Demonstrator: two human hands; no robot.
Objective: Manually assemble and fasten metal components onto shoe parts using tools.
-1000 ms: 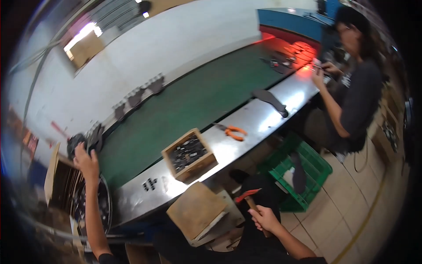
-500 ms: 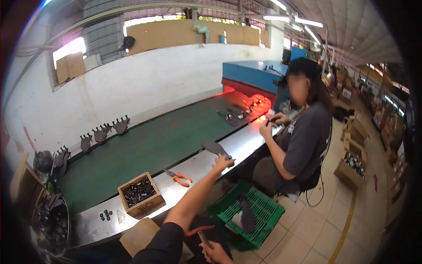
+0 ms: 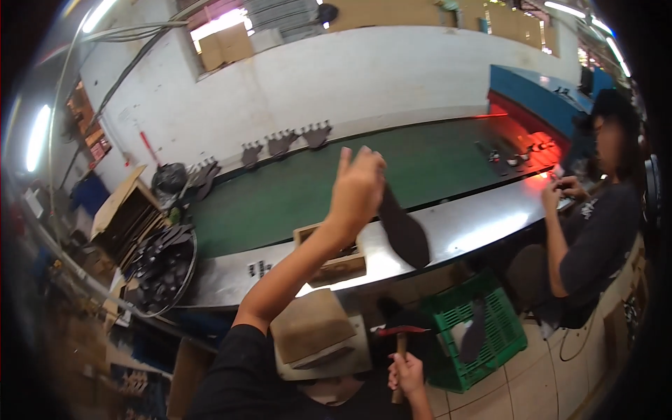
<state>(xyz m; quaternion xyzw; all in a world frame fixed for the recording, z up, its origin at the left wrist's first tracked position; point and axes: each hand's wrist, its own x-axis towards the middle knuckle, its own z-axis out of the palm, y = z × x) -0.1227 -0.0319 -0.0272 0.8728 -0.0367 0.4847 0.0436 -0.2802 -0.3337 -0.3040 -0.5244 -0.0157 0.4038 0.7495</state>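
Observation:
Raised over the metal edge of the bench, my left hand [image 3: 358, 192] is closed on one end of a dark grey shoe sole [image 3: 406, 234], which hangs down to the right. Its far end is rounded, and the gripped end is hidden by my fingers. Lower down, my right hand [image 3: 407, 372] grips the wooden handle of a hammer with a red head [image 3: 402, 330]. A box-like brown block [image 3: 311, 318] stands left of the hammer, with a flat grey piece at its near side. Behind my left forearm is a wooden box [image 3: 341, 271] of small dark parts.
A green conveyor belt [image 3: 266, 210] runs behind the metal ledge [image 3: 462, 224], with more soles [image 3: 282, 145] leaning along the wall. A green crate [image 3: 514, 329] holds a sole on the floor. A round basket [image 3: 190, 283] of dark pieces stands left. A co-worker [image 3: 595, 224] sits right.
My left hand has lifted the sole from the metal ledge and carried it up and toward me. My view has swung left. The hammer remains in my right hand.

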